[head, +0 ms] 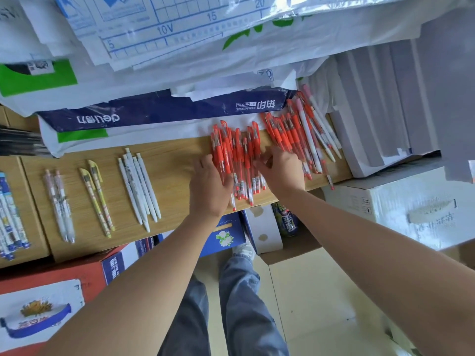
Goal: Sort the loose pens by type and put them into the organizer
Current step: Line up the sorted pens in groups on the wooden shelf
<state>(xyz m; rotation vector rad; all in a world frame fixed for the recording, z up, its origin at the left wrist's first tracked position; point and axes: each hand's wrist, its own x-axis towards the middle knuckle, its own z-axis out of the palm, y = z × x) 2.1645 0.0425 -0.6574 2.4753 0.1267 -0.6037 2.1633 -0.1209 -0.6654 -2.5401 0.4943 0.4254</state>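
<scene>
Red pens: a bunch [240,152] lies on the wooden bench [174,163], roughly side by side, caps to the far side and tips reaching the near edge
Left hand: the left hand [209,186] lies against the left flank of the bunch, fingers fairly straight and pressing on the pens, thumb up beside the caps
Right hand: the right hand [281,170] sits at the bunch's right flank with fingers bent down onto the pens; whether it grips any I cannot tell
Mixed heap: more red pens with white and pink ones among them [299,134], slanted, just right of the bunch
White pens: a small group [140,186] left of the hands, apart from the bunch
Yellow pens: two [96,196] further left
Pale pink pens: a few [60,209] beyond those
Blue pens: a set [11,219] at the far left edge
Paper: a dark blue wrapped ream [159,109] behind the pens, with white stacks above it
</scene>
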